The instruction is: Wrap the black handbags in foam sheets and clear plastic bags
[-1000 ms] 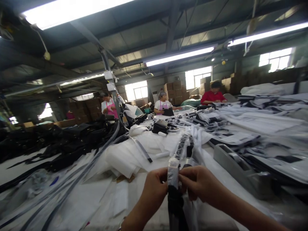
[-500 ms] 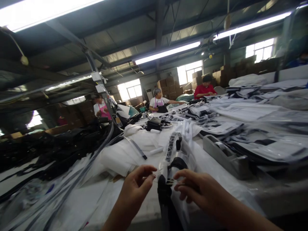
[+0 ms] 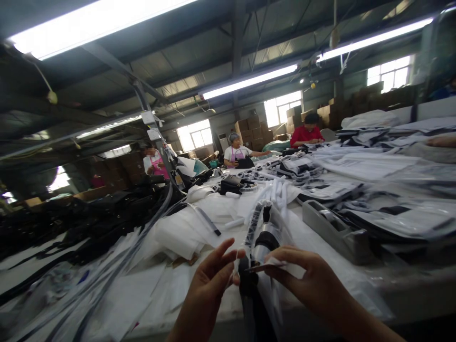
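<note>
My left hand and my right hand meet low in the middle, at the near edge of a long white table. Between them runs a long dark strap-like piece in a clear plastic sleeve, reaching away over the table. My left thumb and fingers pinch the sleeve's near edge. My right fingers pinch a thin flat strip, tape or the sleeve's flap, at the same spot. The dark lower end hangs down below the table edge.
A grey tape dispenser stands right of the sleeve. Stacks of bagged pieces cover the right side. Black straps are heaped on the left, beside hanging hoses. Three people work at the far end, before cardboard boxes.
Both hands let go of the sleeve's top and spread apart, then closed in again. They now pinch its near edge lower down. The view shifted slightly.
</note>
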Demonstrator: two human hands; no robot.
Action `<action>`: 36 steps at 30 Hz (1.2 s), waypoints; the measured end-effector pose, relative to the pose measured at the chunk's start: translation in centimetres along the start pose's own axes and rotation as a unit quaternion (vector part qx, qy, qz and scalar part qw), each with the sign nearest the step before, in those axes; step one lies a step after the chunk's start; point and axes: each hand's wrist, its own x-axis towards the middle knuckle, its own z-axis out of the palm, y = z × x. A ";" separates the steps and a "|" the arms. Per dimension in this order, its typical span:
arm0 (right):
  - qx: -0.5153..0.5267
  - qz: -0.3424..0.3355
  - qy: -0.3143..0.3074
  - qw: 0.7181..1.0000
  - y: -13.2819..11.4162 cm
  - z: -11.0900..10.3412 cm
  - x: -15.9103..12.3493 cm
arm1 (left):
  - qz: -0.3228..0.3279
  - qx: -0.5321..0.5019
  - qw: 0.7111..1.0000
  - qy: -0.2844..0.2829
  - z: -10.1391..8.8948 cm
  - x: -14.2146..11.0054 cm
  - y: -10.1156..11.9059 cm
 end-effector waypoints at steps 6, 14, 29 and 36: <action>0.261 0.046 -0.063 0.962 -0.4 1.6 1.7 | 0.084 0.195 0.977 0.008 0.2 0.6 -0.5; 0.140 -0.021 -0.109 0.984 -1.7 1.9 2.3 | 0.122 0.238 0.964 0.017 0.0 -0.3 -0.3; 0.296 0.072 -0.219 0.927 -2.7 1.4 2.8 | 0.567 0.588 0.576 -0.030 0.9 0.0 0.8; 0.516 0.197 -0.131 0.824 -1.4 2.7 1.2 | 0.622 0.639 0.452 -0.030 -0.3 -0.9 -0.1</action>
